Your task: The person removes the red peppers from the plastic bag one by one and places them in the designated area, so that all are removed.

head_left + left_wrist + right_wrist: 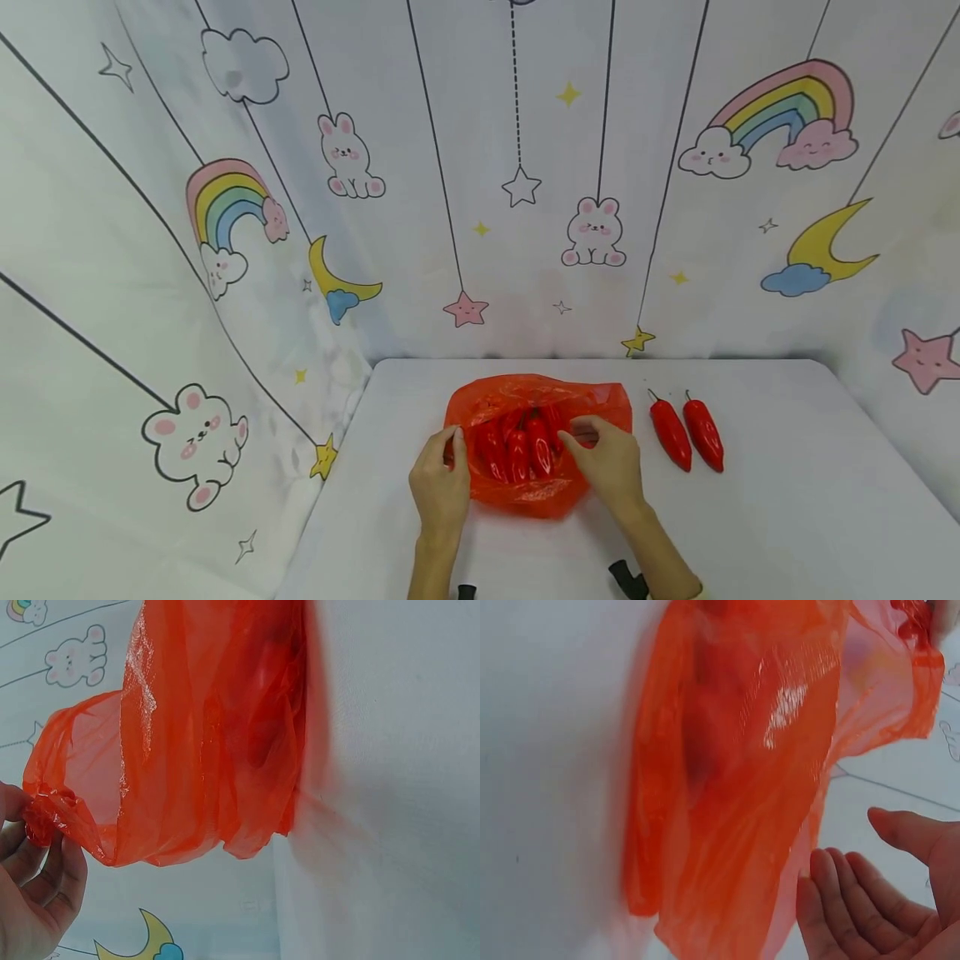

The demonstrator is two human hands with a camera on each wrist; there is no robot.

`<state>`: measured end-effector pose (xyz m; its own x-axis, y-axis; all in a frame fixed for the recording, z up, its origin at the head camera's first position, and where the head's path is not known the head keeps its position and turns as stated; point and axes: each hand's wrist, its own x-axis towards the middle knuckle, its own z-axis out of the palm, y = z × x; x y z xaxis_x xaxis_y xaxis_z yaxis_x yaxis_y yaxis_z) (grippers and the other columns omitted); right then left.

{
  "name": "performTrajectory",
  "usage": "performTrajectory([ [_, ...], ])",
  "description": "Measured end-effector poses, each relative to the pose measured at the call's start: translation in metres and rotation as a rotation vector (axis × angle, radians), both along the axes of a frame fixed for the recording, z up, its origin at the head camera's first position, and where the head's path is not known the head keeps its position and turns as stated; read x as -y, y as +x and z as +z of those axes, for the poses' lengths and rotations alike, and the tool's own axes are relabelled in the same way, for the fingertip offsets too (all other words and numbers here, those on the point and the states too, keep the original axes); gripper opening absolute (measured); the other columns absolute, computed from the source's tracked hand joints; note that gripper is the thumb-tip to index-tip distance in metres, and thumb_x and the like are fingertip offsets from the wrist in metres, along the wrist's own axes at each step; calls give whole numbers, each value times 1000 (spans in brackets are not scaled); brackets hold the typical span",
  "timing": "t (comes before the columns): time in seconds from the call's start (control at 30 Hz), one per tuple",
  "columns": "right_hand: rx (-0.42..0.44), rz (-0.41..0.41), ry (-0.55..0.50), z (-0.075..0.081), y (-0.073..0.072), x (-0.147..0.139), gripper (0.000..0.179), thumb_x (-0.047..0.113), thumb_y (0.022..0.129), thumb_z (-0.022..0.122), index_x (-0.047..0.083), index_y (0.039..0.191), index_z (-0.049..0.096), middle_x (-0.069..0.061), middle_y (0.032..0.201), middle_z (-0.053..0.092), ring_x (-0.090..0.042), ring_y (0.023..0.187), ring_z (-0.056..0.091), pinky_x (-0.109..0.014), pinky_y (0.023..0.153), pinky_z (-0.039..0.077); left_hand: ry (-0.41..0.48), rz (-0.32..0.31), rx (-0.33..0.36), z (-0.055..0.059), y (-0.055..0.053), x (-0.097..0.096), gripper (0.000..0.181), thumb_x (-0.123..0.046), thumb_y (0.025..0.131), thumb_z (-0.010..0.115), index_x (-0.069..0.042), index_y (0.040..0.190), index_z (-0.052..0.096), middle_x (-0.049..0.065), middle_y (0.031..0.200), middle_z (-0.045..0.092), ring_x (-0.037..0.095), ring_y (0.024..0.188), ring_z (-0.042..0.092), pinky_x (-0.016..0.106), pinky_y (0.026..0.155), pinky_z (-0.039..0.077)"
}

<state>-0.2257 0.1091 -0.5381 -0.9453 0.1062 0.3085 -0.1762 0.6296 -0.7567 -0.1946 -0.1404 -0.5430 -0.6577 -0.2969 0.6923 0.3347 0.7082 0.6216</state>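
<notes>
A red plastic bag point(517, 504) lies on the white table with its mouth spread wide. Several shiny red chili peppers point(540, 446) show inside it. At the bag's left rim, my left hand point(441, 483) pinches a bunched part of the plastic between thumb and fingers, plain in the left wrist view. Over the right rim hovers my right hand point(609, 467), its thumb apart from the slightly bent fingers point(847, 900). Nothing sits between that thumb and fingers, and the fingertips are right at the bag's edge.
Two more red chili peppers point(670, 433) lie side by side on the table point(795, 517), right of the bag. Behind and to the left hangs a pale cloth point(525, 275) printed with rabbits, stars and rainbows. Black pieces point(628, 579) appear by the wrists at the bottom edge.
</notes>
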Motion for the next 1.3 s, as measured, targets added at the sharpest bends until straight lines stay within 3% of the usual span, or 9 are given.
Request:
performTrajectory([
  [0.37,108,50,14,-20,-3,20,38,26,86,88,9,117,76,-5,102,78,-25,94,72,-39,79,64,-6,3,-2,-3,-1,1,14,-11,97,75,-4,110,77,5,97,76,16,76,66,30,70,63],
  [0.6,94,96,-17,-29,-2,27,34,21,85,88,7,114,76,-4,98,77,-23,89,72,-36,75,64,-12,1,-18,-2,-2,1,14,-6,95,76,-4,109,77,5,97,76,16,76,66,32,69,63],
  [0.87,138,86,26,-40,-6,29,36,25,85,88,9,115,76,-1,98,77,-18,88,70,-35,77,63,-15,1,-10,-4,-1,1,15,-11,98,74,-4,111,77,5,100,77,16,77,68,32,72,64],
  [1.07,149,92,53,-44,-8,28,37,24,85,89,7,115,75,-2,96,77,-14,81,68,-34,73,63,-18,-7,-13,-3,-2,0,16,-14,99,73,-4,111,77,6,102,77,16,78,68,32,73,64],
  [1.3,189,122,79,-51,-9,27,27,20,86,87,6,105,74,2,81,72,-9,66,61,-27,64,59,-14,-10,-7,-3,0,-1,16,-10,97,75,-4,112,77,6,102,77,16,78,69,32,73,64],
])
